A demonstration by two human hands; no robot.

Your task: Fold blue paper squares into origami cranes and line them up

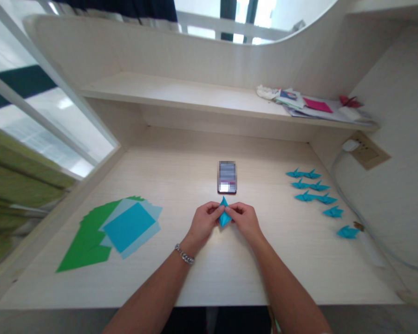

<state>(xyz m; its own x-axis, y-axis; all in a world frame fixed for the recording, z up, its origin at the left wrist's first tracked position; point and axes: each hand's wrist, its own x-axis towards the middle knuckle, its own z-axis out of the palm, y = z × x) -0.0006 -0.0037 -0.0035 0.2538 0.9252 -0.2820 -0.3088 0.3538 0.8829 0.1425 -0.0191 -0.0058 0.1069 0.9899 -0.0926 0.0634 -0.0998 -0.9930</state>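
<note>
A small blue piece of folded origami paper (224,220), shaped like a narrow diamond, is held between both hands over the middle of the desk. My left hand (206,219) pinches its left side with thumb and fingers. On the right side, the thumb and fingers of my right hand (243,218) press against it. Both thumbs meet near its centre. Just beyond the paper's upper tip lies a phone (227,177) with a blurred screen. A silver chain bracelet (184,254) circles the left wrist.
Blue paper sheets (129,227) overlap green sheets (85,236) at the left. Several folded blue paper cranes (304,196) stand in rows at the right, near a white cable (348,199) running from a wall socket (367,149). A shelf (181,99) holding papers spans the back.
</note>
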